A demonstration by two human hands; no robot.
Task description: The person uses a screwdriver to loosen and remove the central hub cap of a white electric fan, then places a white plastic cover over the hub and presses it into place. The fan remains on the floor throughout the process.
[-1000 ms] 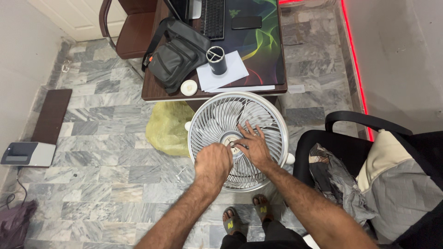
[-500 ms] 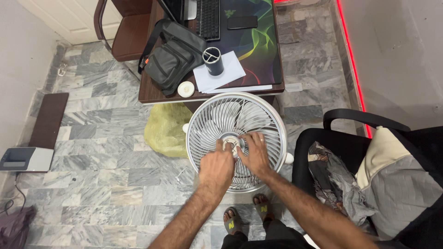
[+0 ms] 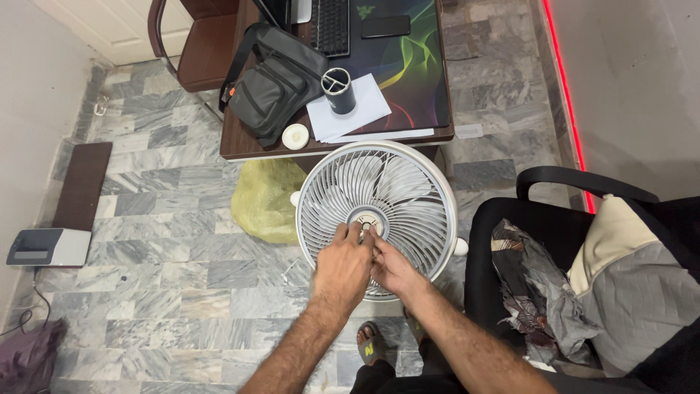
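A round white fan (image 3: 375, 208) lies face-up in front of me, its grille toward the camera and its blades visible behind the wires. My left hand (image 3: 341, 266) rests on the lower grille with the fingertips at the grey centre cap (image 3: 367, 219). Beside it, my right hand (image 3: 391, 266) also reaches that cap, fingers pinched at its lower edge. Whether either hand grips the cap or only touches it is unclear. Both forearms come up from the bottom of the view.
A dark desk (image 3: 240, 142) stands behind the fan with a grey bag (image 3: 273, 91), papers (image 3: 350, 113), a black cup (image 3: 339, 90), a keyboard and a mouse mat. A yellow plastic bag (image 3: 266, 201) lies left of the fan. A black office chair (image 3: 554, 255) with cloth is at right.
Both hands have slid from the grille's lower part up to the centre cap, and the fingers have closed in around it. The camera view shifted slightly.
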